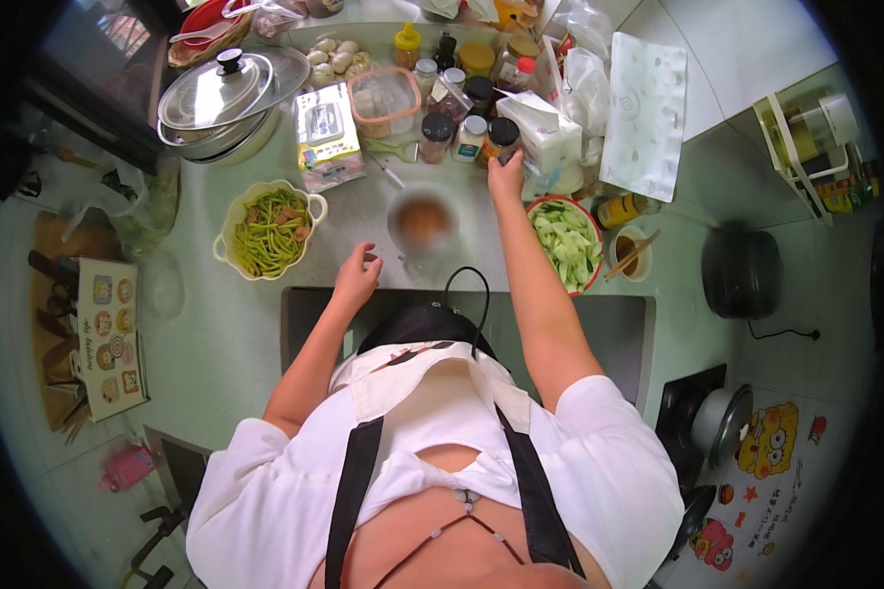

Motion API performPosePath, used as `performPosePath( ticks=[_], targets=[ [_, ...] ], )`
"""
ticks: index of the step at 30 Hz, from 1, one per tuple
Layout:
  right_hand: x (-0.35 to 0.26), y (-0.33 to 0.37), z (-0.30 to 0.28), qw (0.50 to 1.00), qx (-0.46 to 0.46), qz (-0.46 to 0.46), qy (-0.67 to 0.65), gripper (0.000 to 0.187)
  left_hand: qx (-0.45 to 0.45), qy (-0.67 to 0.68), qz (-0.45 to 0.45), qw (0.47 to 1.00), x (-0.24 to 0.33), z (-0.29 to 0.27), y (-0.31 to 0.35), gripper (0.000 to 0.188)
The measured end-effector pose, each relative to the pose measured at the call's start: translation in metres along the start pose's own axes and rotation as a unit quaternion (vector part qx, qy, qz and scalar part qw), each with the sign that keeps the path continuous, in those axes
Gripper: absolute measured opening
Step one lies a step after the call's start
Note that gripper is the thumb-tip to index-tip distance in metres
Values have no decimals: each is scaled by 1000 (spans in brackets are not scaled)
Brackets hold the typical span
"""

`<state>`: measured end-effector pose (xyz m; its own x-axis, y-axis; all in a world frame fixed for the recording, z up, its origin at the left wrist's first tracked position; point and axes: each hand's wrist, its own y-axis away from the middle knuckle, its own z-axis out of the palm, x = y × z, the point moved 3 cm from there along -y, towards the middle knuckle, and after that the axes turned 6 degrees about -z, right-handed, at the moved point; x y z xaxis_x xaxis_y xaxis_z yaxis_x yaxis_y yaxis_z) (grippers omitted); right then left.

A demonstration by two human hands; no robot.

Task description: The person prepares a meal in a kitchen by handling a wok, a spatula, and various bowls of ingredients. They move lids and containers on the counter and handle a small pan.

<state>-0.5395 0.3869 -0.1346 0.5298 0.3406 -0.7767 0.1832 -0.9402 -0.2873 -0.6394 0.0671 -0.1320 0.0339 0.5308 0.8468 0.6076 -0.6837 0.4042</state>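
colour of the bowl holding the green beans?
Cream, scalloped rim, bowl. Only the head view shows it.

You have one view only, from the camera worn on your head, looking almost straight down over your chest and apron, which fill the lower middle of the frame. It faces forward and down onto the counter [216, 324], which spreads across the centre and upper half. The fisheye lens bends straight edges toward the dark round rim. Your forearms enter from below and run upward: the left hand [357, 278] sits near the centre, the right hand [507, 175] higher, reaching toward the upper middle. The floor shows at the right edge.
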Motion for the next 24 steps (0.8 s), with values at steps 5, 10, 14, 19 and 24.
performPosePath(
  ticks=[5, 10, 14, 19, 24],
  targets=[
    [-13, -15, 21, 999, 6, 14, -35, 65, 26, 112, -35, 993, -3, -25, 24, 32],
    [-21, -8, 19, 995, 85, 18, -43, 57, 38, 153, -65, 985, -6, -36, 41, 31],
    [-20, 2, 12, 991, 100, -85, 9, 52, 26, 158, -61, 985, -8, -31, 42, 31],
    [-36, 21, -11, 996, 46, -57, -52, 51, 16, 148, -40, 988, -1, -26, 42, 30],
    [-45, 38, -50, 993, 13, -96, -69, 47, 59, 104, 53, 991, 16, -22, 30, 25]
  ],
)
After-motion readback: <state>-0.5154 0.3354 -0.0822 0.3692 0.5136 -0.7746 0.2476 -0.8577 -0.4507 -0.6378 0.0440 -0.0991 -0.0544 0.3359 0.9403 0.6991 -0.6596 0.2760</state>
